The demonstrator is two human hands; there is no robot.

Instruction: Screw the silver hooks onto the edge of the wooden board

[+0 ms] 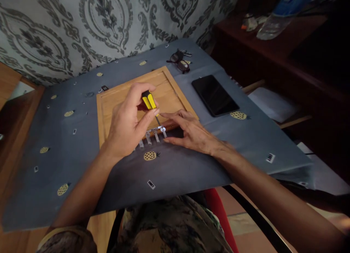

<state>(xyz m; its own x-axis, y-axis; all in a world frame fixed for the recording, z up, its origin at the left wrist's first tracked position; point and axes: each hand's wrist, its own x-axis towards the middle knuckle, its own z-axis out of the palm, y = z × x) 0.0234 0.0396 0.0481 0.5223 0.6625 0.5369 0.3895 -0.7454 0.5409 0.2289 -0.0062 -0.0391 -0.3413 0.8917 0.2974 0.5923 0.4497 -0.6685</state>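
Observation:
My left hand [128,121] is closed around a yellow-and-black screwdriver [149,100], held nearly upright with its tip down near the front edge of a wooden board [169,89]. My right hand [188,131] lies open and flat at the board's front right corner, fingers stretched toward the screwdriver tip. A small clear part with several prongs [154,133] lies at the board's front edge between my hands, under the tip.
The board rests on a grey cloth with pineapple prints [68,151]. A black phone [214,95] lies right of the board and glasses [180,60] lie behind it. A dark wooden shelf [273,52] with a plastic bottle [281,16] stands at the right.

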